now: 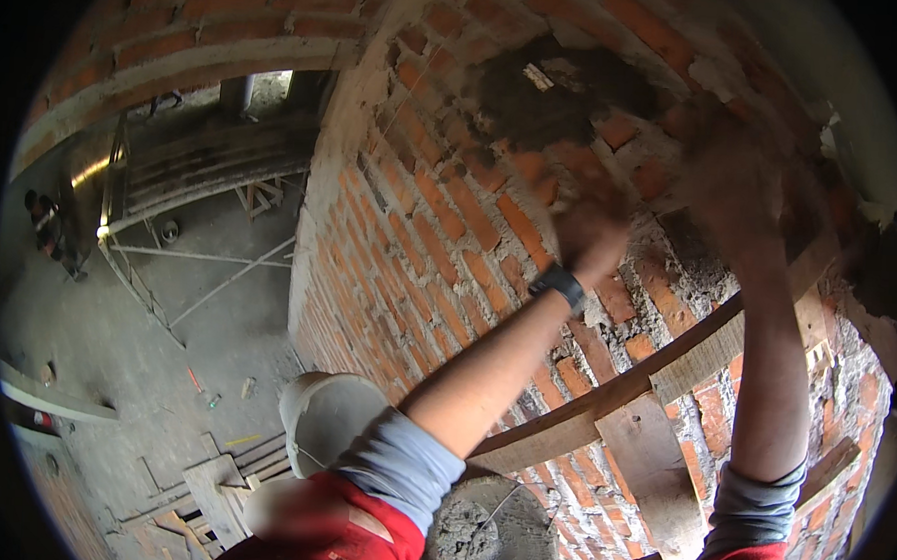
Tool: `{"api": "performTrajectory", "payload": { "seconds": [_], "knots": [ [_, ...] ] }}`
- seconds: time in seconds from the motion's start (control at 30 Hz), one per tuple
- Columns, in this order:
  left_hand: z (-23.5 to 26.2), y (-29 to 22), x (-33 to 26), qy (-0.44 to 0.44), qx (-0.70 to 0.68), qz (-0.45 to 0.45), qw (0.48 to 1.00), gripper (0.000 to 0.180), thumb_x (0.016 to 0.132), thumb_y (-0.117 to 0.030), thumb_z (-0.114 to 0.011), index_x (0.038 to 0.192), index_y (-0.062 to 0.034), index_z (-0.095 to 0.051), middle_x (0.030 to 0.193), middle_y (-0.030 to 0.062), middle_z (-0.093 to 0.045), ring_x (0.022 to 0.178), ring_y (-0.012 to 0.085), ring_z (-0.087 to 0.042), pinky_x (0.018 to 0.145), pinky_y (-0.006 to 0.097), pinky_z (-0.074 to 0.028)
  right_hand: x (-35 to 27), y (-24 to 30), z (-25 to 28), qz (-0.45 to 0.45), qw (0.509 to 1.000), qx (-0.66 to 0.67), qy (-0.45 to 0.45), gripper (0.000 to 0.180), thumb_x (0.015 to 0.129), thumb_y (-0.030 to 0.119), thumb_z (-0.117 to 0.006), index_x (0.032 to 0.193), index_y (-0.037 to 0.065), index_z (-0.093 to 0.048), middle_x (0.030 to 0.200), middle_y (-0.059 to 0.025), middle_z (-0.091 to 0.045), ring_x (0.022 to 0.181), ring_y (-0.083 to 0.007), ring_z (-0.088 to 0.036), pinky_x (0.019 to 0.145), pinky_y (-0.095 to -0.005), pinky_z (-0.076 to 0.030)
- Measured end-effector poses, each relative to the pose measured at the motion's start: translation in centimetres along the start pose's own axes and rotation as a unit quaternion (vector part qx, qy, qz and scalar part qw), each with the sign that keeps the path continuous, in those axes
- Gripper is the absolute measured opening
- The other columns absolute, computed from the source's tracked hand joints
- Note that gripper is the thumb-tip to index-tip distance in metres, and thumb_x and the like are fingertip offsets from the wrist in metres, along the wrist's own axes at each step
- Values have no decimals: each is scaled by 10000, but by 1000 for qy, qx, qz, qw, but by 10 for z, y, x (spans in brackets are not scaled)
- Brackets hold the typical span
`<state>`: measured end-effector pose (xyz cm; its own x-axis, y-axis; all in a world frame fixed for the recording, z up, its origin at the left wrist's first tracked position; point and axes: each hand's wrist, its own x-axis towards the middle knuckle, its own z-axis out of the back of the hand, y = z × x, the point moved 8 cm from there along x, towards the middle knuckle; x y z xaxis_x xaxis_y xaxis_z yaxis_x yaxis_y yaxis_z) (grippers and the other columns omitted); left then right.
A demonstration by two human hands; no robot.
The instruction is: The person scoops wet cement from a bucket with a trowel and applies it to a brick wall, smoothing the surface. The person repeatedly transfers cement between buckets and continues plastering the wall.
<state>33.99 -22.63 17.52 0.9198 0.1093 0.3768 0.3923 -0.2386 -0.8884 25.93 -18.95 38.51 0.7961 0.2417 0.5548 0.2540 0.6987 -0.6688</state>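
Left hand (588, 238), black wristband, being raised against red brick wall (410, 238), blurred; fingers' state cannot be told. Dark wet mortar patch (562, 95) lying on wall just above left fingers. Right hand (733, 177) being pressed to bricks, right of patch, blurred; grip cannot be told. Mortar bucket (488, 532) and white bucket (324, 415) seen far below fingers. Wooden planks (665, 365) crossing wall beneath both arms.

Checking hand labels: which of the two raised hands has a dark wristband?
The left hand, nearer the dark mortar patch; the right hand has a bare wrist.
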Motion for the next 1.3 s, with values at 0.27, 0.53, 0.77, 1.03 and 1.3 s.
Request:
{"api": "performTrajectory", "payload": {
  "seconds": [0.27,0.53,0.77,1.03,1.3],
  "knots": [
    [76,-34,99,-134,171,-401,890,309,841,-174,-769,1145,-219,-740,1237,67,-611,1184,321,-539,1008,485,-467,-54,-16,-34,-149,985,49,-72,324,1044,393,-518,1152,95,-586,1056,-194,-720,898,-395,-735,730,-502,-611],
    [50,-33,112,49,274,-594,755,178,816,-241,-806,985,-291,-783,1218,-12,-591,1168,293,-516,991,458,-476,-57,-22,-44,-148,975,101,-128,347,1056,393,-501,1202,89,-583,1106,-184,-718,965,-382,-732,771,-489,-616],
    [78,-35,163,24,458,-639,618,248,913,-218,-668,1151,-247,-732,1330,-5,-603,1262,279,-535,1027,462,-474,-61,-18,-44,-132,972,83,-178,341,1054,374,-507,1212,78,-573,1073,-181,-729,931,-370,-746,718,-482,-632],
    [81,-22,192,87,580,-626,513,419,871,-239,-705,1287,-247,-656,1364,-24,-591,1300,245,-527,1111,472,-438,-62,-19,-48,-145,973,70,-165,392,1036,442,-528,1256,122,-590,1166,-177,-714,971,-383,-725,771,-490,-610],
    [116,-11,245,-46,674,-508,535,441,898,-139,-665,1336,-169,-622,1292,67,-606,1222,305,-545,1069,506,-443,-58,-14,-50,-150,976,84,-132,359,1065,427,-486,1275,145,-560,1073,-186,-736,919,-400,-736,706,-514,-619]
  ]
}}
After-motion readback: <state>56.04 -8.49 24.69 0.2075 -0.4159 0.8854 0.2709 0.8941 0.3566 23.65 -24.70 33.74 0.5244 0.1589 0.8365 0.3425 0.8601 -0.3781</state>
